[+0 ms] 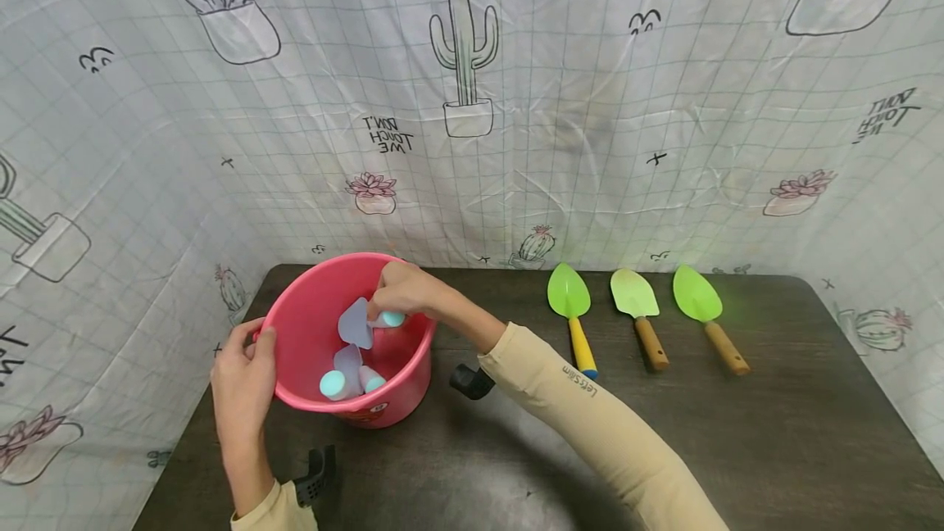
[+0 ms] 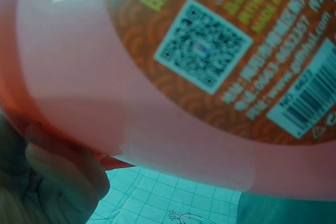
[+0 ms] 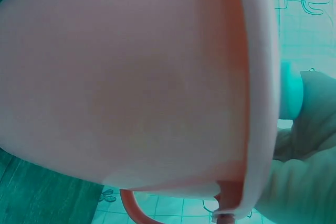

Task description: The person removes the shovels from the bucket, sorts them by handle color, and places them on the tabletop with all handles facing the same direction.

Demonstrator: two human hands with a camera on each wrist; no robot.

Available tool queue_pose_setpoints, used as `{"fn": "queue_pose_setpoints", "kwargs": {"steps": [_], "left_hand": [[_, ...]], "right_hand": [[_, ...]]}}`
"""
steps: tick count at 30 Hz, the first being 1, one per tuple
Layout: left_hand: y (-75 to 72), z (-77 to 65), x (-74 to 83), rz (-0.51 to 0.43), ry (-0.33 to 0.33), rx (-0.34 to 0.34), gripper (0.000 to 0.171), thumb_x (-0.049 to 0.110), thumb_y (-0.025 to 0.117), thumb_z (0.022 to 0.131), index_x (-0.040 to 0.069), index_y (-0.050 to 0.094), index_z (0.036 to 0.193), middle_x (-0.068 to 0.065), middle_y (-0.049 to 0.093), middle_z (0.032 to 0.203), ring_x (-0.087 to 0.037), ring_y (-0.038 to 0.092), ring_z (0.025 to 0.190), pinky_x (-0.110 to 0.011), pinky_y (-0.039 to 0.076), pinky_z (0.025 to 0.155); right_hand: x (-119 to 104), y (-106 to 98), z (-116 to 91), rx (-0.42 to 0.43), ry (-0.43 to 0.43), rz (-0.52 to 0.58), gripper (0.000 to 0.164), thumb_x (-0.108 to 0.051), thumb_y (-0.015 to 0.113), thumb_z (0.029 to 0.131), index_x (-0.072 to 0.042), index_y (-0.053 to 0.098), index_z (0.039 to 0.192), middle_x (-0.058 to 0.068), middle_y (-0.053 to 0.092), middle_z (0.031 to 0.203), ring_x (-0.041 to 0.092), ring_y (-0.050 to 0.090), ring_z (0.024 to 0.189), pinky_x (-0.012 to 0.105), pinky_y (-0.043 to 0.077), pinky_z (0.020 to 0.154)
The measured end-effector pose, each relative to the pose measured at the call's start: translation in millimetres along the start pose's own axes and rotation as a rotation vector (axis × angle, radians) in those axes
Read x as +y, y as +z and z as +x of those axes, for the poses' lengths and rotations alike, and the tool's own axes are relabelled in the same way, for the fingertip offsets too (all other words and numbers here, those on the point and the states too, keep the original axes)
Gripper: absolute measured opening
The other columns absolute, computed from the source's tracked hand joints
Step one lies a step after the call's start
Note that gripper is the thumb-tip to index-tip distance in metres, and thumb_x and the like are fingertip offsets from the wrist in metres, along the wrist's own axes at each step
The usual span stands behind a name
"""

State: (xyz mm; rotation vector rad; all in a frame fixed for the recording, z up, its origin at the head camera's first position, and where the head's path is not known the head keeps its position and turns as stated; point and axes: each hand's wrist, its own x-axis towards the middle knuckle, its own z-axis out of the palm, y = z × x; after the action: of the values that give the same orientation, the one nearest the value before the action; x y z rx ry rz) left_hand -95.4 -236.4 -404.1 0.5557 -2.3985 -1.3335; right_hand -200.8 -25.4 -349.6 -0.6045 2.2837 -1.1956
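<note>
A pink bucket (image 1: 401,396) stands on the left of the table in the head view. My left hand (image 1: 242,379) grips its left rim, thumb on the inside. Reaching over the far right rim, my right hand (image 1: 404,292) is inside the bucket and holds a small toy shovel with a lavender blade (image 1: 356,323) and a mint-ended handle. Below it, more lavender shovels with mint handle ends (image 1: 333,384) lie in the bucket. In the left wrist view the fingers (image 2: 68,177) press against the bucket's side. The bucket wall hides much of the right wrist view.
Three green trowels lie in a row at the right: one with a yellow handle (image 1: 583,347), a paler one with a wooden handle (image 1: 651,342), and another wooden-handled one (image 1: 726,348). A cactus-print cloth (image 1: 560,105) hangs behind the dark table (image 1: 796,416).
</note>
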Motion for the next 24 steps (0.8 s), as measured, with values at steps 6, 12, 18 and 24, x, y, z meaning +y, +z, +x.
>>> {"fn": "queue_pose_setpoints", "kwargs": {"steps": [6,12,18,24], "left_hand": [[0.6,2.1,-1.5,0.003,-0.005,-0.012,0.05,0.03,0.044,0.109,-0.005,0.053,0.144,-0.033,0.069,0.116,-0.029,0.068,0.079,-0.023,0.045,0.054],[0.5,3.5,-1.1,0.006,-0.01,-0.006,0.049,0.031,0.045,0.109,-0.003,0.054,0.144,-0.032,0.07,0.114,-0.023,0.065,0.073,-0.024,0.045,0.053],[1.6,2.2,1.0,-0.004,-0.015,-0.008,0.05,0.031,0.045,0.109,-0.003,0.053,0.144,-0.032,0.069,0.117,-0.034,0.069,0.082,-0.021,0.046,0.055],[0.4,-1.8,0.6,0.004,-0.03,-0.004,0.05,0.031,0.044,0.108,-0.002,0.052,0.145,-0.032,0.067,0.122,-0.045,0.069,0.097,-0.015,0.045,0.059]], "right_hand": [[-0.2,-2.6,-1.2,0.001,0.013,0.014,0.047,-0.004,0.068,0.085,-0.013,0.044,0.046,-0.004,0.035,0.047,0.011,0.039,0.045,0.024,0.04,0.053],[-3.3,-9.6,-2.4,-0.028,0.041,0.151,0.035,-0.004,0.067,0.088,-0.006,0.063,0.053,-0.001,0.054,0.052,0.012,0.056,0.05,0.023,0.05,0.058],[-3.3,-13.8,-7.0,-0.04,0.084,0.275,0.021,-0.005,0.068,0.091,0.003,0.074,0.073,0.006,0.066,0.064,0.015,0.066,0.056,0.032,0.059,0.073],[1.5,-14.2,-10.6,-0.068,0.11,0.466,0.016,-0.004,0.067,0.092,0.01,0.075,0.091,0.012,0.07,0.079,0.018,0.07,0.062,0.032,0.06,0.072]]}}
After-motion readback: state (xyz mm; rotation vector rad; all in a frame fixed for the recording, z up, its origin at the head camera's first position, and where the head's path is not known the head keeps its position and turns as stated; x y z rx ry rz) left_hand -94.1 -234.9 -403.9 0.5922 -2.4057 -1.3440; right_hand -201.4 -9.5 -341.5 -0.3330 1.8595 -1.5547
